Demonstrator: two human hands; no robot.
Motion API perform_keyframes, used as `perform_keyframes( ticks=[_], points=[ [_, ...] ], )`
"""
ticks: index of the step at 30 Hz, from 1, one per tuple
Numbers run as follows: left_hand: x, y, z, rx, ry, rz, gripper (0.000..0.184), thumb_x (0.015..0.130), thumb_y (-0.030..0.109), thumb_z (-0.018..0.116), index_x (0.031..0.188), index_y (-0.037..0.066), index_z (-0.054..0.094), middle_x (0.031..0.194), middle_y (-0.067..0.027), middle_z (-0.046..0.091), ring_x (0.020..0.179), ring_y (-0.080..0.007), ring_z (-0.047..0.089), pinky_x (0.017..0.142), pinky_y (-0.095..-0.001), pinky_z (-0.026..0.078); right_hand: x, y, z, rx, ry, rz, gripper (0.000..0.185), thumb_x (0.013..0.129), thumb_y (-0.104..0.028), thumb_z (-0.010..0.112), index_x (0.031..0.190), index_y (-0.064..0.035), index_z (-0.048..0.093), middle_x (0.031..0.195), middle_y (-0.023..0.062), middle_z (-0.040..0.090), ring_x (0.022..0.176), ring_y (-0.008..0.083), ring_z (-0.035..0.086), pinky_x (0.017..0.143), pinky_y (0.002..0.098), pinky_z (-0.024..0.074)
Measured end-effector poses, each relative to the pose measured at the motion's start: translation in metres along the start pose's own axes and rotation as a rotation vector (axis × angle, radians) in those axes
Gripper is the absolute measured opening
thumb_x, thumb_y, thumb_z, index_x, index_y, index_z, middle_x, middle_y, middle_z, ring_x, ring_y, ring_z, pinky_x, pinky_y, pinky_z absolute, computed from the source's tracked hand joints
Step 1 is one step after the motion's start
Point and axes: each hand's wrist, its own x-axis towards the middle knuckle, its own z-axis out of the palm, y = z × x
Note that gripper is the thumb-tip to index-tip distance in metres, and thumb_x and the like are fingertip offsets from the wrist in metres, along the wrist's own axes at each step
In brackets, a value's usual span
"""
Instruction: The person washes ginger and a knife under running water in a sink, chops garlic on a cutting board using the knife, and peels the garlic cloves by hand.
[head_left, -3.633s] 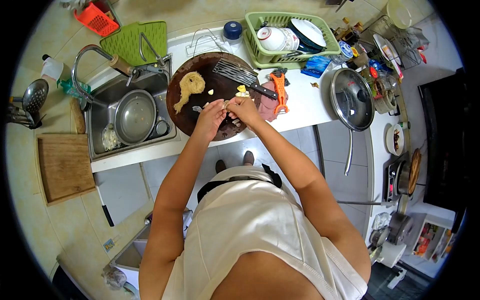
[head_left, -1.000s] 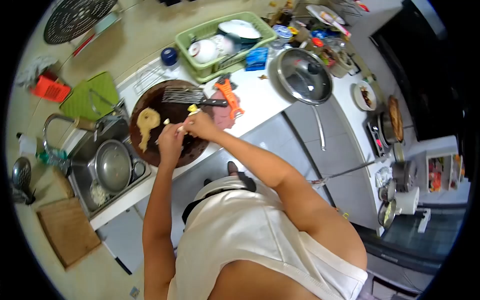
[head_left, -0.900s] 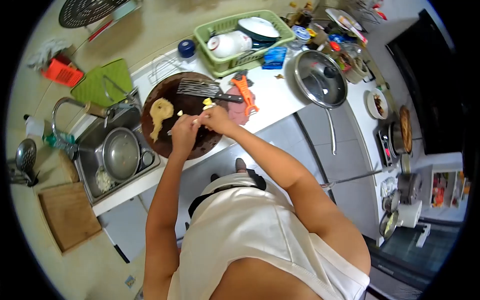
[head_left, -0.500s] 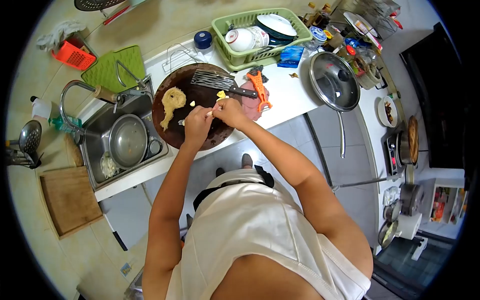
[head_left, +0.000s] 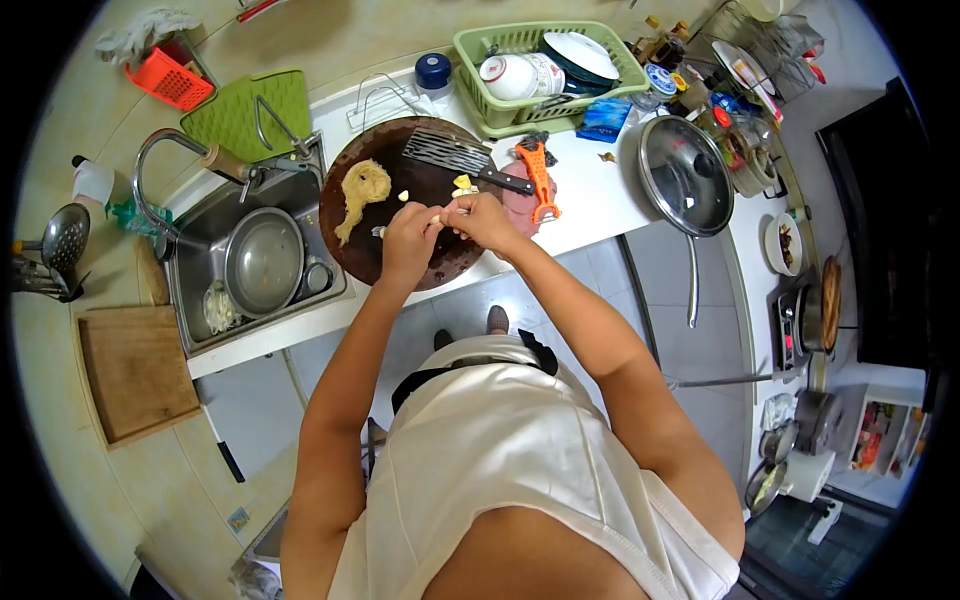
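Note:
Over the near edge of a round dark cutting board (head_left: 415, 190), my left hand (head_left: 407, 246) and my right hand (head_left: 484, 220) meet, fingers pinched. Between the fingertips is a small pale garlic clove (head_left: 436, 219), mostly covered by them. Another clove (head_left: 404, 196) lies on the board to the left, and a few yellowish-white pieces (head_left: 463, 184) sit just beyond my right hand. A tan, lumpy, root-like piece (head_left: 364, 187) rests on the board's left side. The cleaver (head_left: 442, 151) lies across the far right, its black handle (head_left: 507, 180) pointing right.
An orange peeler (head_left: 540, 182) lies on a pink round sheet (head_left: 518, 210) right of the board. Behind stands a green dish rack (head_left: 490, 113) with bowls. To the left is the sink (head_left: 190, 300) holding a metal basin (head_left: 264, 262); a lidded pan (head_left: 685, 178) stands at right.
The view has shifted slightly, so the counter sits a little further right. Both hands remain together at the clove, with the right fingers a little differently placed.

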Motion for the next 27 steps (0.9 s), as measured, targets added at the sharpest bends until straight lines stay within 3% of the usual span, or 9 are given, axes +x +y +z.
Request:
perform_keyframes(
  ticks=[2,8,11,14,17,27],
  points=[
    [0.000,0.001,0.001,0.038,0.022,0.072,0.021,0.072,0.001,0.071,0.093,0.002,0.068,0.083,-0.0115,0.060,0.078,-0.0312,0.060,0.070,-0.0393,0.049,0.001,-0.002,-0.003,0.001,-0.015,-0.014,0.015,0.082,-0.014,0.066,0.079,-0.0004,0.070,0.066,0.0031,0.064,0.055,0.0084,0.057,0.052,0.0234,0.0462],
    [0.001,0.004,0.002,0.022,0.005,0.036,0.025,0.077,-0.001,0.067,0.101,0.002,0.068,0.084,-0.0096,0.061,0.072,-0.0210,0.060,0.066,-0.0307,0.048,0.004,0.002,-0.002,-0.185,0.086,-0.093,0.015,0.080,-0.015,0.068,0.078,0.0000,0.070,0.066,0.0043,0.065,0.057,0.0083,0.058,0.053,0.0235,0.0464],
    [0.003,0.010,-0.001,-0.187,-0.048,-0.205,0.023,0.080,-0.001,0.066,0.103,0.000,0.068,0.088,-0.0061,0.063,0.075,-0.0143,0.060,0.069,-0.0261,0.048,-0.007,-0.016,0.001,0.006,0.079,0.030,0.011,0.084,-0.013,0.064,0.080,-0.0033,0.066,0.066,-0.0002,0.058,0.058,0.0054,0.050,0.050,0.0204,0.0381],
    [-0.005,-0.012,0.011,-0.554,-0.065,-0.379,0.024,0.084,0.000,0.065,0.108,-0.001,0.066,0.096,-0.0038,0.065,0.081,-0.0092,0.060,0.073,-0.0223,0.047,-0.002,-0.001,0.000,0.253,0.057,0.103,0.016,0.083,-0.015,0.063,0.076,-0.0011,0.067,0.068,0.0030,0.063,0.057,0.0080,0.055,0.052,0.0217,0.0440],
    [-0.004,-0.006,0.002,-0.889,-0.116,-0.632,0.029,0.086,0.001,0.064,0.115,0.000,0.062,0.101,-0.0041,0.065,0.086,-0.0094,0.061,0.078,-0.0224,0.047,-0.003,0.003,-0.005,0.287,0.052,0.177,0.014,0.084,-0.013,0.062,0.079,-0.0015,0.065,0.072,0.0026,0.063,0.058,0.0082,0.054,0.052,0.0212,0.0440],
    [-0.003,-0.014,0.001,-1.231,-0.094,-0.727,0.031,0.092,0.007,0.059,0.121,-0.001,0.053,0.116,-0.0120,0.063,0.091,-0.0140,0.061,0.083,-0.0256,0.049,0.000,0.010,-0.005,0.387,0.061,0.173,0.010,0.085,-0.011,0.060,0.090,-0.0023,0.061,0.078,0.0042,0.064,0.063,0.0103,0.059,0.056,0.0227,0.0473]
  ],
)
